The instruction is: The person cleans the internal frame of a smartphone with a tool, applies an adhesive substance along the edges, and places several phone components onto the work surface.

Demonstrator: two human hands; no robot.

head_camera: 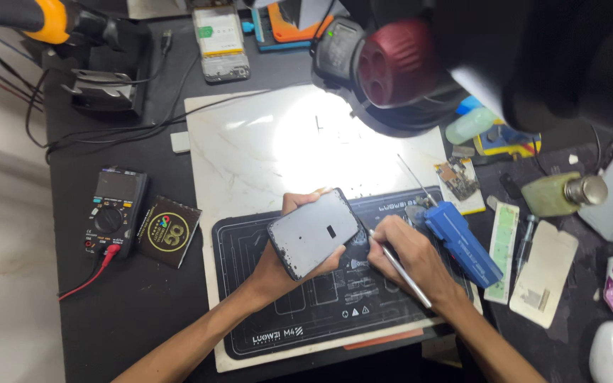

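Observation:
My left hand [283, 261] grips a grey phone back panel [313, 233], held tilted above the black work mat [264, 312]. A small dark rectangular cut-out shows near the panel's middle. My right hand [409, 255] holds a thin metal tool [400, 272] like a pen, its tip touching the panel's right edge. Both hands hover over the mat, which lies on a white marble-look board [250, 149].
A black multimeter [113, 211] with a red lead sits at left beside a small black card [168, 231]. A blue tool [462, 243], a circuit board [455, 179], a glass bottle [562, 193] and plastic strips lie at right. A microscope head [391, 67] hangs overhead; an opened phone [221, 42] lies at top.

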